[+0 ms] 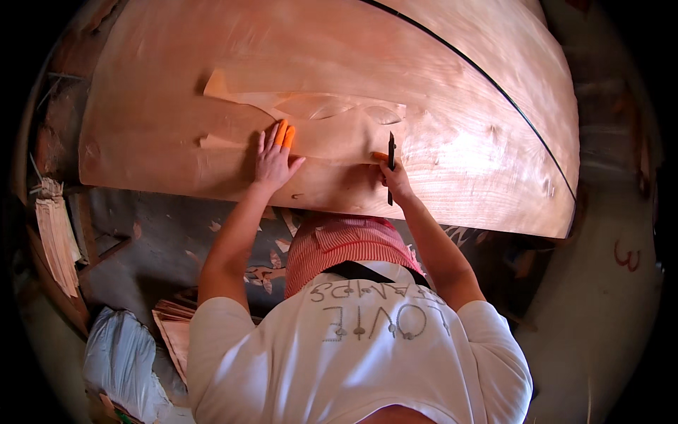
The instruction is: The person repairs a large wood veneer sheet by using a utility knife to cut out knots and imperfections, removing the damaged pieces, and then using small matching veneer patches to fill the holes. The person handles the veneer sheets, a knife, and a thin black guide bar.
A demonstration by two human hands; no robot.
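A broad, thin wood veneer sheet (155, 134) lies in front of me with a glossy, pale grain. On it rests a loose, irregular piece of veneer (332, 139) with a torn left end and leaf-shaped gaps along its far side. My left hand (274, 162) is pressed flat on the left part of this piece, fingers spread. Orange covers sit on two of its fingers. My right hand (400, 182) grips a black utility knife (391, 159), its tip pointing away from me near the right end of the piece. One right finger also wears an orange cover.
A thin black strip (480, 69) curves across the far right of the sheet. Bundled wood strips (56, 237) stand at the left, above a grey plastic-wrapped bundle (121, 353) and a stack of reddish sheets (171, 328). Veneer scraps (265, 277) litter the floor below the sheet's near edge.
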